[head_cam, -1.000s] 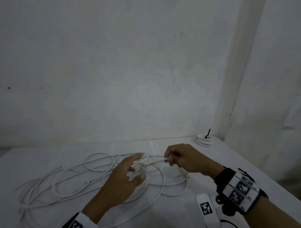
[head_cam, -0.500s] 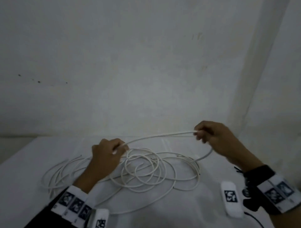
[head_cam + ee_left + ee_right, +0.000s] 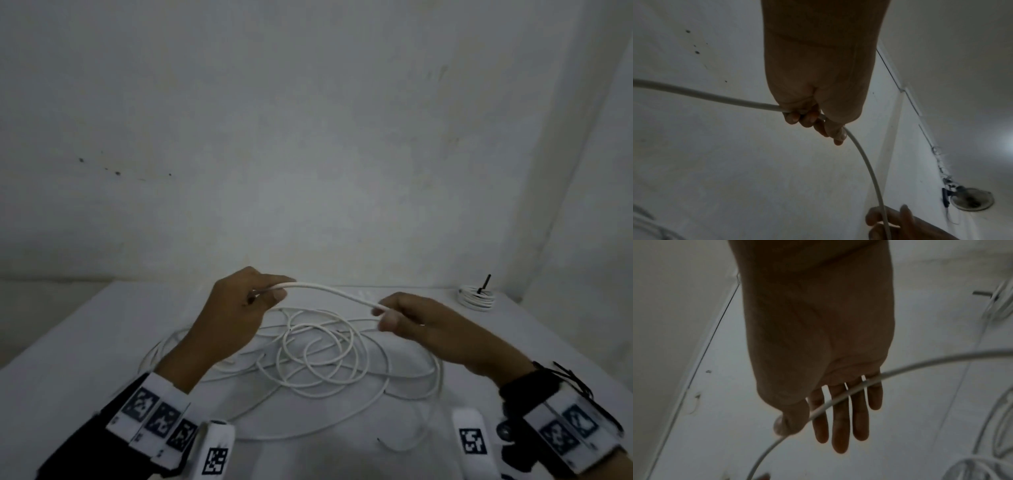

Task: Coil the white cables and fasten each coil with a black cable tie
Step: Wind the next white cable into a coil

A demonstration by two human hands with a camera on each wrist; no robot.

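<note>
Landmark: loose cable heap (image 3: 318,359), sprawled in overlapping loops on the white table (image 3: 68,342).
Left hand (image 3: 233,318): raised above the heap's left side, fingers curled round a cable (image 3: 329,291); the left wrist view shows the fingertips (image 3: 809,118) wrapped over it. Likely the anchor end, where a coil would be gathered.
Right hand (image 3: 421,325): above the heap's right side, apart from the left. The right wrist view shows the fingers (image 3: 838,418) nearly straight, cable laid across them, thumb (image 3: 791,420) pressing it down. A light hold, probably so the cable can slide through.
Span: a short arch of cable bridges the two hands, clear of the heap; the rest trails down into the loops.
Done coil (image 3: 476,298): far right of the heap, by the wall corner, with a black tie (image 3: 483,285) sticking up.
Stage: judged early on this cable; no coil formed in hand yet.
Risk: lifted loops may snag the tangle below.
</note>
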